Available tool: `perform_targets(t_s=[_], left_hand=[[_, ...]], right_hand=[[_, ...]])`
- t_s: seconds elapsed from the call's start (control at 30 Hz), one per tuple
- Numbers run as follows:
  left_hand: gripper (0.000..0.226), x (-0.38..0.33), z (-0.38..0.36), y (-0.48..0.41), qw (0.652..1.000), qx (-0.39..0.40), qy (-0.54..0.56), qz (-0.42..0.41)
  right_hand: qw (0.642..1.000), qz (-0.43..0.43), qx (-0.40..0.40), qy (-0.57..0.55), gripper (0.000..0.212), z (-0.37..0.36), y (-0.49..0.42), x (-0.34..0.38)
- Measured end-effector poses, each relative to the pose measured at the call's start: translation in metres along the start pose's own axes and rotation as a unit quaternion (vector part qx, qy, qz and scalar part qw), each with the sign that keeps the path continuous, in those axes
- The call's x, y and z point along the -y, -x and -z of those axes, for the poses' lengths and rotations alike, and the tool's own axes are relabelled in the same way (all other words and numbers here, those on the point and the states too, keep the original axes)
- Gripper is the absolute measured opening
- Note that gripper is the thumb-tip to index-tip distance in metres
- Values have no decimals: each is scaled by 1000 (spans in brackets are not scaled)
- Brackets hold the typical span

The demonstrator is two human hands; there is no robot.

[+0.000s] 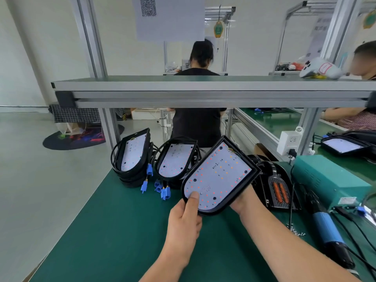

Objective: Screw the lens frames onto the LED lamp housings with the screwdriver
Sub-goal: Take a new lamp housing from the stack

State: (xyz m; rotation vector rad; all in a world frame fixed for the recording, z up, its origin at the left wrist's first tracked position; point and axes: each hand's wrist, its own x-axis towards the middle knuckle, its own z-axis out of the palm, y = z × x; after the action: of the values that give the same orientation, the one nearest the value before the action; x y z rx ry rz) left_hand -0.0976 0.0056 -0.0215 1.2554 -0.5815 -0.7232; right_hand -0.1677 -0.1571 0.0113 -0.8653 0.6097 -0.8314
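LED lamp housing point(218, 176): held tilted above the green mat point(114, 231). Left hand point(184, 218): thumb on the board face, pinching the near rim. Right hand point(243, 200): beneath the housing, fingers hidden, grip unreadable. Risk, judged: thumb smudging LEDs; the housing slipping. Room: aluminium-framed bench point(203, 86), stacked housings point(132, 157) behind, screwdriver point(327, 228) lying at right

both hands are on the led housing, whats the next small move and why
Probably set the LED housing flat on the green mat: left hand and right hand both hold it tilted in the air, while the blue screwdriver lies untouched.
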Motion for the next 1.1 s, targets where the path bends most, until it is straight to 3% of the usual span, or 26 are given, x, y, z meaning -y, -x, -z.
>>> perform_targets(t_s=[0.1, 0.27, 0.43, 0.53, 0.73, 0.8, 0.9, 1.1], left_hand=[[42, 5, 2, -2, 1000, -2, -2, 1], [47, 9, 6, -7, 1000, -8, 10, 9], [48, 7, 9, -7, 1000, 1, 17, 15], [52, 4, 12, -7, 1000, 1, 26, 15], [57, -6, 14, -2, 999, 41, -16, -10], [48, -6, 11, 2, 997, 75, -29, -18], [54, -7, 7, 5, 991, 117, -61, -19], [54, -12, 8, 7, 992, 95, -79, -20]], right_hand=[[999, -10, 0, -32, 35, -6, 5, 6], [1000, 2, -31, 7, 44, 0, -11, 15], [991, 72, 80, 85, 49, -9, -2, 43], [970, 113, 168, 136, 22, -27, -21, 69], [958, 120, 211, 151, 39, 2, -36, 75], [955, 110, 212, 174, 40, 15, -31, 75], [954, 97, 199, 200, 35, 33, -10, 76], [940, 128, 160, 272, 43, 68, 49, 88]])
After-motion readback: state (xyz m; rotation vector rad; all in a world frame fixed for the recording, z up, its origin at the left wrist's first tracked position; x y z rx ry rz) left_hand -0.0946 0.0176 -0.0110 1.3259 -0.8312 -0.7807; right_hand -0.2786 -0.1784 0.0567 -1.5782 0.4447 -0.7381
